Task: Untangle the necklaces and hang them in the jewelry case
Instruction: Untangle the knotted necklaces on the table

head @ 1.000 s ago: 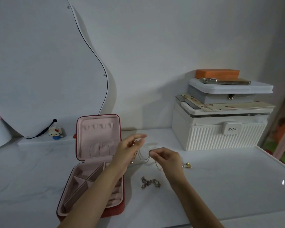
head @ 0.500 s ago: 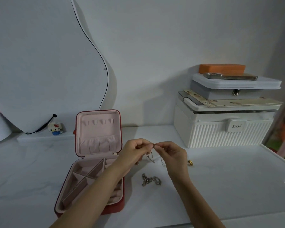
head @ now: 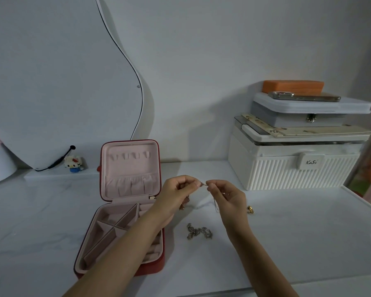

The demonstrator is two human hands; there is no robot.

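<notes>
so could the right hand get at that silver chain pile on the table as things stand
Probably yes: the chain pile lies in the open just below the right hand, nothing over it. But its fingers pinch a necklace, so it must let go first.

Glossy marble-look table (head: 287, 243), matt velvety case lining (head: 129, 168), ribbed plastic box (head: 276, 174)
</notes>
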